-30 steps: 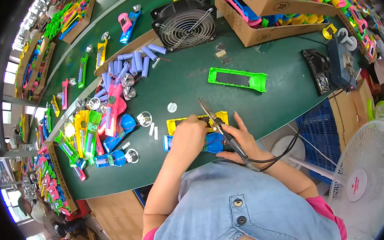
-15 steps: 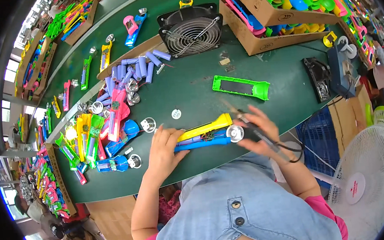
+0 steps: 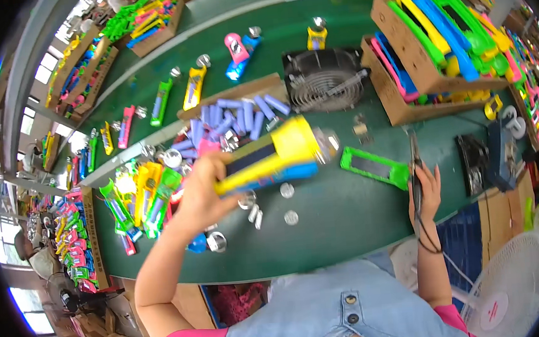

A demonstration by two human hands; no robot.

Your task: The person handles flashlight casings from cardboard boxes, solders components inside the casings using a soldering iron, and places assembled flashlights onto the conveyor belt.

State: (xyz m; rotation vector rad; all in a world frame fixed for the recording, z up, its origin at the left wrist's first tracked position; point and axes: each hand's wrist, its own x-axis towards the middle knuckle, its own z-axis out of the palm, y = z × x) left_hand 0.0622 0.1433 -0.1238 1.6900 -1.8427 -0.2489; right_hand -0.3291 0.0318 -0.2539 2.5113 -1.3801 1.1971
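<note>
Room: a workshop with windows along the left side, cardboard boxes stacked on the floor at lower left, and a white pedestal fan standing at lower right beside the person.
Tabletop: a long dark green tabletop running from the left edge toward the far right, its near edge just in front of the person's denim top.
Far right corner: open cardboard boxes filled with green, blue, yellow and pink plastic shells.
Far edge, middle: a black square fan lying flat, with a wooden tray of lilac cylindrical batteries just beside it to the left.
Left end: a heap of coloured flashlights, green, yellow, pink and blue.
Left hand: the left hand is raised above the tabletop, fingers wrapped around a yellow and blue flashlight that lies level, lens end pointing right.
Right hand: the right hand is closed around a soldering iron, tip aimed at the far edge, cord trailing toward the near edge.
Between the hands: a green flashlight shell flat on the tabletop.
Small parts: silver round discs lie near the middle of the tabletop.
</note>
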